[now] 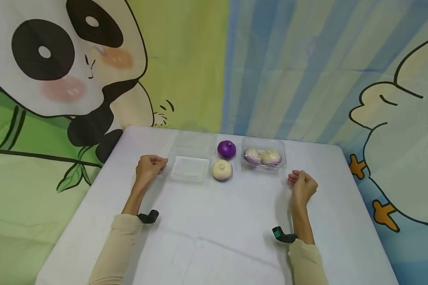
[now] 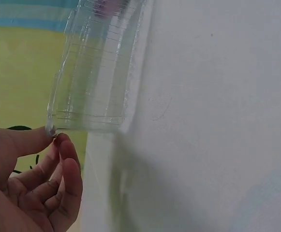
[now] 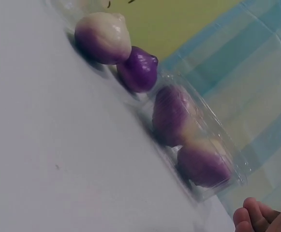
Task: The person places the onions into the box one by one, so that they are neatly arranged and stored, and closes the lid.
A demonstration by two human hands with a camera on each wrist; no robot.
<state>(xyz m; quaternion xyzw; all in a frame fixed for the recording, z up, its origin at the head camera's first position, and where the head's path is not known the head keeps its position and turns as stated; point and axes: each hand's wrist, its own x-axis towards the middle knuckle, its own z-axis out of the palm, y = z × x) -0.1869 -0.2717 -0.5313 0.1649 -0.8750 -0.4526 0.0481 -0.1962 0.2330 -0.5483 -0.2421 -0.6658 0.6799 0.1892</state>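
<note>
My left hand [image 1: 149,169] pinches the near corner of an open clear plastic box [image 1: 190,168] between thumb and fingertips; the left wrist view shows this grip at the box's rim [image 2: 51,129]. Right of that box lie two loose onions, a deep purple one [image 1: 226,149] behind a whitish one [image 1: 222,170] with a purple underside. A second clear plastic box [image 1: 264,141], its lid down, holds two white-and-purple onions [image 3: 205,162]. My right hand [image 1: 302,188] is in front and to the right of this box, fingers loosely curled, holding nothing and apart from it.
A white-covered table [image 1: 207,221] carries everything. Behind it hangs a printed curtain [image 1: 185,71] with cartoon animals, close to the table's far edge. Each wrist wears a small black camera mount [image 1: 148,216].
</note>
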